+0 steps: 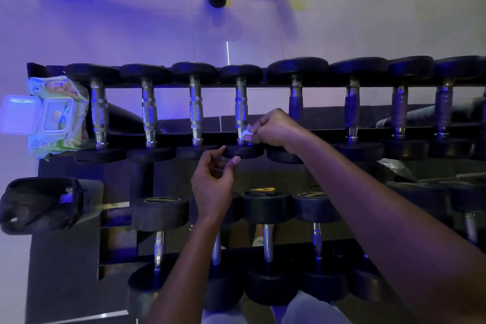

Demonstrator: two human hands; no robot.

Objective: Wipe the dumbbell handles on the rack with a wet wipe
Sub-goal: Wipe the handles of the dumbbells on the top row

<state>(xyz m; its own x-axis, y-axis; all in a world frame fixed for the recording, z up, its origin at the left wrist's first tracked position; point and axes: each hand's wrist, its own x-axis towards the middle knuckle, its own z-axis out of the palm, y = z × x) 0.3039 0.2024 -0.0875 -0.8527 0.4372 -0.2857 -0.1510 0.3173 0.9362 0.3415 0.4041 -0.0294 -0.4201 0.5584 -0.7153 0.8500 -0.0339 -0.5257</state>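
Chrome handle (241,110) of the fourth dumbbell on the top rack (263,84) was mid-wipe: right hand (273,129) pinched the wet wipe (247,134) at its near end. Left hand (214,181) hovered loosely curled, holding nothing. I'd guess the next handle along comes next.

Both forearms are bare from the bottom edge of the view up to the wrists, with no sleeves, watch, bracelet or ring showing. The left hand (214,181) and the right hand (276,130) wear no gloves, and the nails are short and unpainted. Low in the view, between the arms, the legs show in pale grey fabric (310,310), trousers or shorts.
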